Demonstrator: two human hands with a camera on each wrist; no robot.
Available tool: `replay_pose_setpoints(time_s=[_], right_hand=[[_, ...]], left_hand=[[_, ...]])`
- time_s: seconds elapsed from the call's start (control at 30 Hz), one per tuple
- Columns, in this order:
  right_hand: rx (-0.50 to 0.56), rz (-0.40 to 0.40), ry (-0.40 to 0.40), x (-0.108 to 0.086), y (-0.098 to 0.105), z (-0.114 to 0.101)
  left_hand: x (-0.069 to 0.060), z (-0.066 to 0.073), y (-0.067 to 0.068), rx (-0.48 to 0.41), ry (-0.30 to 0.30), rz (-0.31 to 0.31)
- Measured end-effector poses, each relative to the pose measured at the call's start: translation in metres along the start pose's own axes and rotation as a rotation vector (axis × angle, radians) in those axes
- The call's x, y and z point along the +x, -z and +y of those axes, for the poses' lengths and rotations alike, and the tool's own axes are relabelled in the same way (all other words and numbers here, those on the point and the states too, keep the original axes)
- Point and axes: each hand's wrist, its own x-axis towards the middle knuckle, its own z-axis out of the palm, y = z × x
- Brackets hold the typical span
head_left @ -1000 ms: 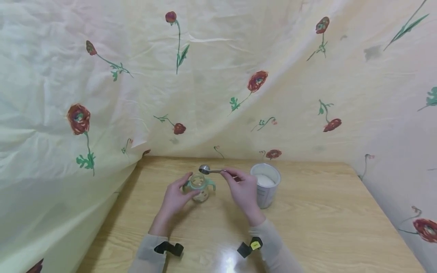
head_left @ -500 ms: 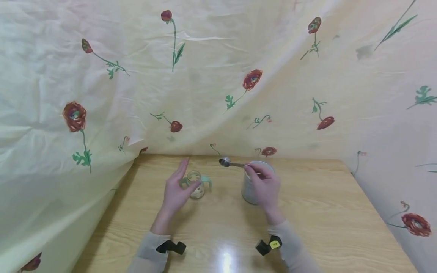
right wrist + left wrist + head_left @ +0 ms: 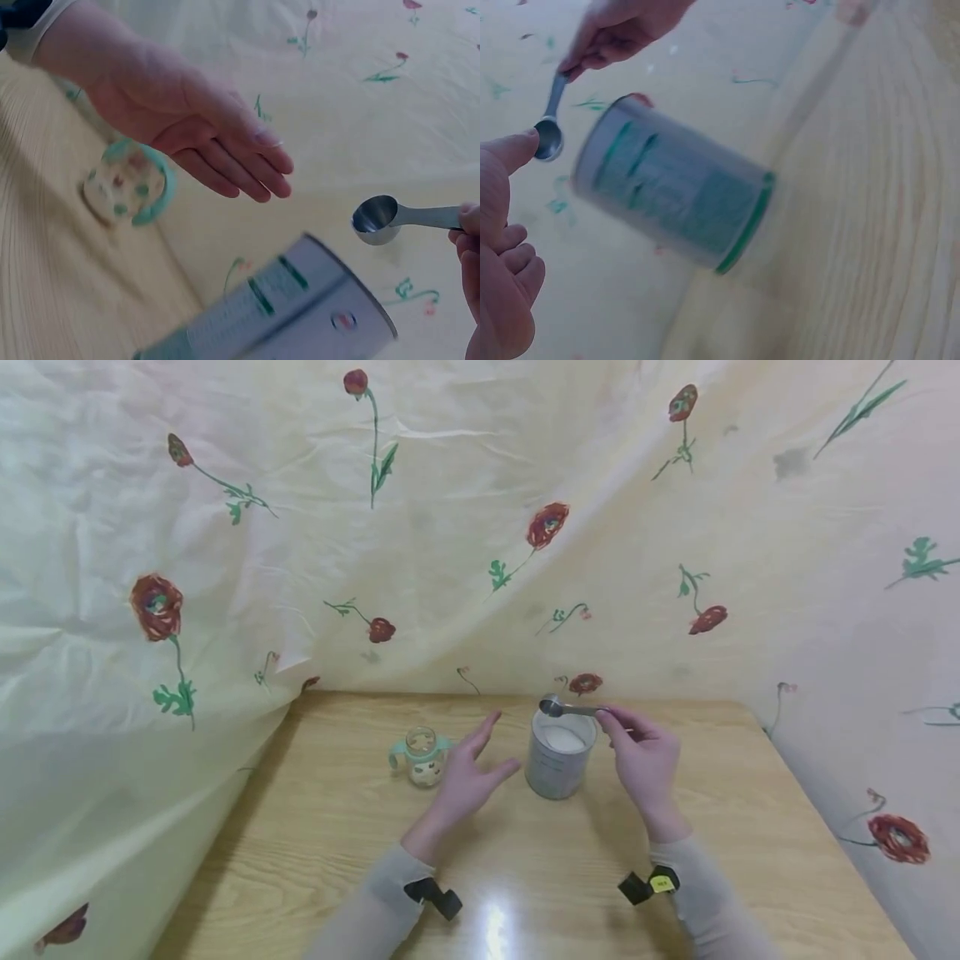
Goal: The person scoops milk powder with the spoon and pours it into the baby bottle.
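Observation:
My right hand (image 3: 648,763) pinches the handle of a metal measuring spoon (image 3: 551,706), whose bowl is over the rim of an open can (image 3: 557,770) of white powder. In the right wrist view the spoon's bowl (image 3: 376,217) looks empty. My left hand (image 3: 467,777), fingers extended and holding nothing, is between the can and a small glass bottle (image 3: 425,770) with mint-green handles. The bottle stands upright, partly filled with something pale; the hand hides part of its right side. The left wrist view shows the can (image 3: 679,184) blurred.
A wooden table (image 3: 337,860) carries the bottle and can. Behind it and along its left and right sides hangs a pale cloth (image 3: 435,552) with red flowers. Each wrist wears a dark camera strap.
My right hand has carried the spoon rightward from above the bottle to the can's rim. My left hand has let go of the bottle and moved right, toward the can.

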Motion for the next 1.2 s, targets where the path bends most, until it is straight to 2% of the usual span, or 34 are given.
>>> replay_pose_setpoints(time_s=[0.1, 0.2, 0.4, 0.53, 0.67, 0.87, 1.07, 1.2], right_hand=[[-0.04, -0.021, 0.083, 0.002, 0.008, 0.003], [-0.084, -0.056, 0.21, 0.004, 0.014, 0.008], [-0.251, -0.181, 0.449, 0.012, 0.024, 0.018], [-0.358, -0.266, 0.572, 0.018, 0.026, 0.024], [-0.418, -0.338, 0.681, 0.023, 0.026, 0.027], [-0.47, -0.451, 0.801, 0.03, 0.025, 0.028], [-0.515, -0.528, 0.882, 0.033, 0.022, 0.027], [-0.528, -0.593, 0.905, 0.035, 0.02, 0.024]], left_hand=[[0.006, -0.002, -0.014, -0.028, 0.024, -0.026], [0.012, -0.004, -0.025, -0.044, 0.041, -0.044], [0.022, -0.007, -0.043, -0.038, 0.046, -0.082], [0.027, -0.01, -0.049, -0.071, 0.045, -0.074], [0.031, -0.011, -0.05, -0.072, 0.031, -0.088], [0.038, -0.009, -0.048, -0.076, 0.021, -0.131], [0.041, -0.011, -0.051, -0.101, 0.041, -0.127], [0.042, -0.013, -0.053, -0.109, 0.055, -0.131]])
